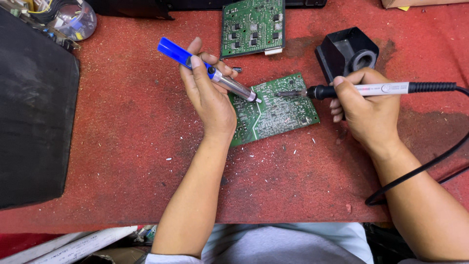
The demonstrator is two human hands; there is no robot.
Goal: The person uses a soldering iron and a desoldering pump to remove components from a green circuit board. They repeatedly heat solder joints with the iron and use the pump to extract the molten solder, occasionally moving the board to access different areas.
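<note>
A green circuit board (276,110) lies solder side up on the red mat (127,146). My left hand (207,93) grips a desoldering pump (215,73) with a blue plunger and silver barrel; its tip rests on the board's upper left part. My right hand (364,107) holds a soldering iron (371,89) with a white and black handle, lying level, its metal tip touching the board near the top edge. The iron's black cord (430,164) loops off to the right.
A second green circuit board (252,27) lies at the back centre. A black iron stand (348,51) sits behind my right hand. A large black block (34,117) fills the left side. Wires and a clear dome (73,19) sit top left.
</note>
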